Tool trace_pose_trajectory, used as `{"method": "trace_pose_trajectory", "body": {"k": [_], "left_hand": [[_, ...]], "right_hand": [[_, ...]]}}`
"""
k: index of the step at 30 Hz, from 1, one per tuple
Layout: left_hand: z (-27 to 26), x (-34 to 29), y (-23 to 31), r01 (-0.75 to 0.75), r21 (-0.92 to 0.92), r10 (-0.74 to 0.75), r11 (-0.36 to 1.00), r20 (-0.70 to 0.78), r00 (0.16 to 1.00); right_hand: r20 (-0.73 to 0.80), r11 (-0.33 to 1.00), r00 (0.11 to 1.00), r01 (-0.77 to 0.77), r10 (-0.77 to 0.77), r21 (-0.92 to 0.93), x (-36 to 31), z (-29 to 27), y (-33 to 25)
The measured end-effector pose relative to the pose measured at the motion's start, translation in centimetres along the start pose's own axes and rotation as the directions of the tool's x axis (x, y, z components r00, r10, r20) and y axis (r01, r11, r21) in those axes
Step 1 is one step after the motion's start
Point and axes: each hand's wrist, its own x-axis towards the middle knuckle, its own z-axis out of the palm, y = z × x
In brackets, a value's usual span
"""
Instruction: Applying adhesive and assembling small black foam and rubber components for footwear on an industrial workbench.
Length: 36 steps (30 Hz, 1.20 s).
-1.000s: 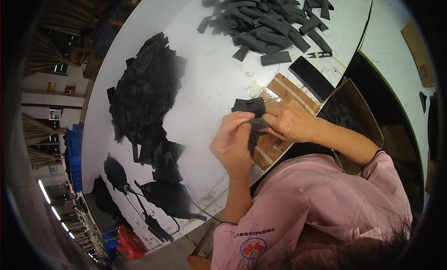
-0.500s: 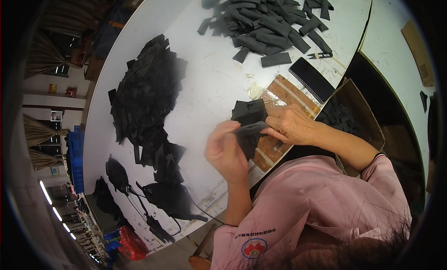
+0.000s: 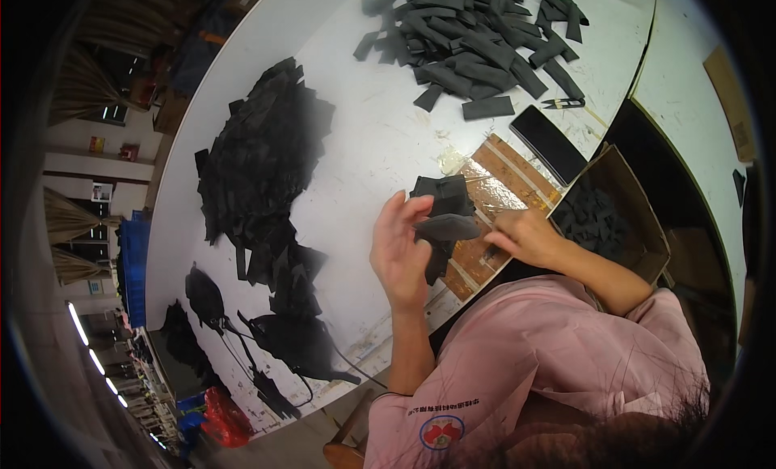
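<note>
My left hand [image 3: 402, 255] grips the near end of a small dark grey fabric piece [image 3: 449, 228], its other fingers raised. The piece is held above black fabric pieces [image 3: 444, 196] lying at the left end of a brown wooden board [image 3: 501, 178]. Just right of the fabric, and apart from it, my right hand [image 3: 527, 239] hovers by the board's near edge with fingers curled. A small dark bit shows below its fingertips; whether the fingers hold it is unclear.
A large heap of flat black pieces [image 3: 263, 154] lies left; folded grey strips [image 3: 469, 41] are piled at the far side. A phone [image 3: 548, 144] and thread snips [image 3: 563, 103] lie beyond the board. A cardboard box [image 3: 634, 194] of dark pieces stands right. Black mesh bags [image 3: 295, 340] lie near left.
My right hand has let go of the grey fabric piece and moved right and slightly nearer. My left hand still holds the piece, its fingers now more raised. The view has shifted slightly.
</note>
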Motion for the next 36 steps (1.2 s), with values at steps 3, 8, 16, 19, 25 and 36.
{"method": "trace_pose_trajectory", "body": {"k": [3, 8, 16, 19, 25, 36], "left_hand": [[0.0, 0.4, 0.5, -0.001, 0.271, -0.046, 0.963, 0.169, 0.984], [0.0, 0.3, -0.5, 0.045, 0.283, -0.091, 0.958, 0.152, 0.984], [-0.2, -1.0, -2.4, 0.174, 0.349, -0.197, 0.921, 0.032, 0.980], [-0.4, -1.0, -2.6, 0.042, 0.547, -0.083, 0.836, 0.050, 0.995], [-3.5, -0.4, -4.3, 0.178, 0.621, -0.045, 0.764, -0.224, 0.974], [-7.2, 1.7, -10.6, 0.169, 0.981, -0.225, 0.100, -0.143, 0.964]], "right_hand": [[0.014, 0.977, 0.997, -0.081, 0.080, 0.197, 1.0, -3.8, -3.4], [-0.087, 0.984, 0.982, 0.163, -0.169, -0.070, 2.9, -2.3, -3.6], [-0.108, 0.985, 0.980, 0.160, -0.166, -0.066, 3.3, -1.0, -2.4], [-0.048, 0.988, 0.990, 0.130, -0.134, -0.081, 3.2, -1.3, -2.8], [0.132, 0.872, 0.989, -0.006, -0.067, 0.490, 10.9, -8.6, -4.0], [0.261, 0.788, 0.907, -0.418, 0.331, 0.453, 2.2, -2.7, -0.5]]}}
